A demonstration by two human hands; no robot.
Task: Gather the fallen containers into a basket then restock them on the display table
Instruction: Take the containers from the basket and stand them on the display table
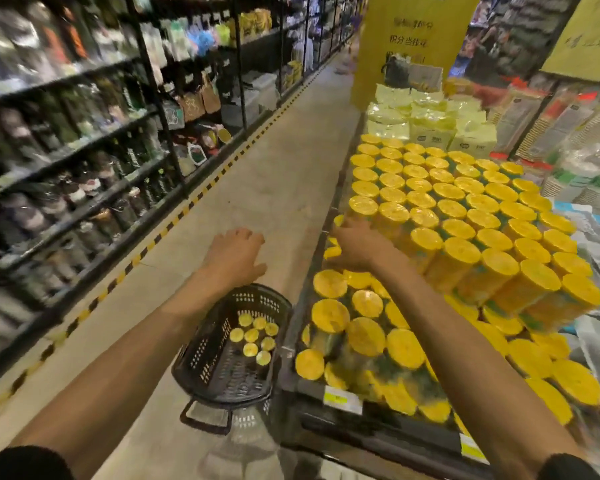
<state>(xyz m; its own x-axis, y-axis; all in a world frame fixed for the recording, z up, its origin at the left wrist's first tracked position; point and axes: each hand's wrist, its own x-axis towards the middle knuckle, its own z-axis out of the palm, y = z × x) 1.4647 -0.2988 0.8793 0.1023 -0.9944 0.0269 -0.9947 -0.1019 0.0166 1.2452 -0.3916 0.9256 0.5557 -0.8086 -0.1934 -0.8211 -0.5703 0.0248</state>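
Observation:
A black plastic basket (219,368) stands on the floor against the display table's left side, with several yellow-lidded containers (255,336) upright inside it. The display table (329,424) carries many more yellow-lidded containers (465,209), stacked higher at the back and lower at the front. My left hand (236,258) hovers in the air above the basket, fingers relaxed, holding nothing. My right hand (355,244) reaches over the table's left edge and lies against the side of the upper stack; its fingers are partly hidden, so whether it holds a container is unclear.
Dark shelving (84,168) full of goods lines the left side of the aisle, bordered by a yellow-and-black floor stripe (174,223). Pale yellow packs (426,123) and stacked cups (582,168) sit behind the containers. A yellow pillar (413,39) stands beyond the table.

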